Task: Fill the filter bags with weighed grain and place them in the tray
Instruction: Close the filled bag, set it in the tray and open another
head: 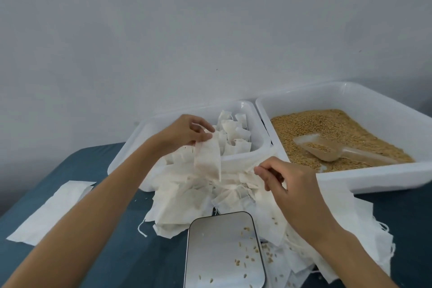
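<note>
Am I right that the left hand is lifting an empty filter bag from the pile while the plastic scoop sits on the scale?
Not quite. The left hand does lift a filter bag from the pile, but the head view shows the plastic scoop lying in the grain tray, not on the scale, which holds only a few loose grains.

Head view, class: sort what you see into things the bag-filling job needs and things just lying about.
Needed: filter bag in the left hand; pile of empty bags under the right hand; grain; scoop; scale pan; tray of filled bags.

Lying about: folded white sheet; stray kernels on the cloth.
</note>
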